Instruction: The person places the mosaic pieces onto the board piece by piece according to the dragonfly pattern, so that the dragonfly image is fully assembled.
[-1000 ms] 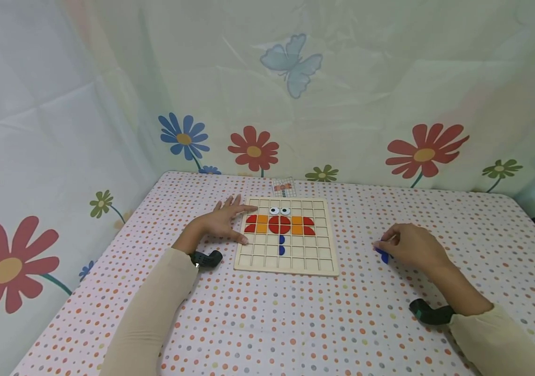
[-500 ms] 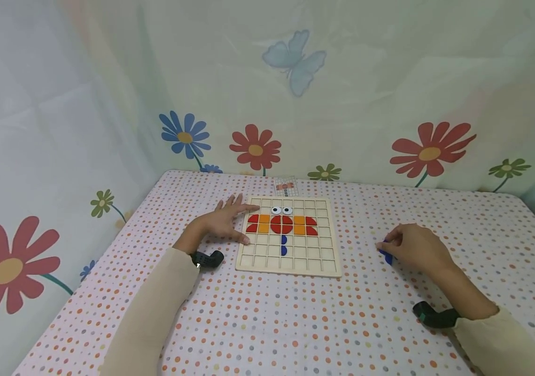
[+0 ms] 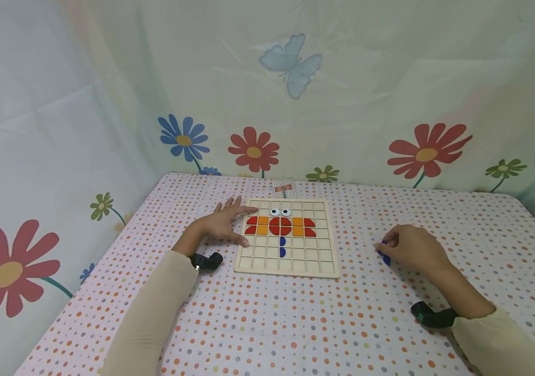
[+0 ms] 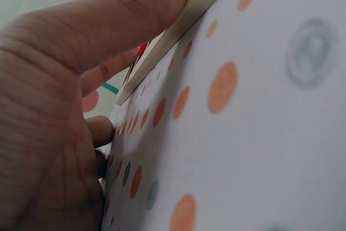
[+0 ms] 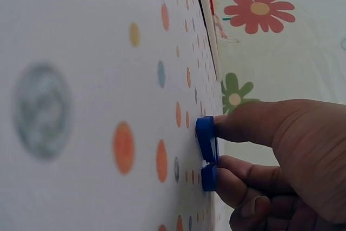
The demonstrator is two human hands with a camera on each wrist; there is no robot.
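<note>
A wooden grid board (image 3: 316, 261) lies on the dotted tablecloth. On it are two round eye pieces (image 3: 280, 212), a red circle (image 3: 280, 226) made of quarter pieces, orange squares (image 3: 297, 226), red quarter pieces at both sides, and two blue half-circles (image 3: 282, 242) below. My left hand (image 3: 220, 224) rests at the board's left edge, fingers spread, index finger and thumb over the rim. Right of the board, my right hand (image 3: 415, 248) pinches at blue pieces (image 5: 205, 136) low at the cloth. In the right wrist view the thumb touches one piece and a finger another blue piece (image 5: 209, 178).
A small pattern card (image 3: 284, 188) lies just beyond the board's far edge. Behind the table hangs a curtain (image 3: 361, 104) printed with flowers and a butterfly. Dark wrist-worn cameras (image 3: 431, 316) sit close to the table surface.
The right fingers have shifted slightly on the blue pieces, which now show a little differently beneath them. The left hand and the board stay where they were.
</note>
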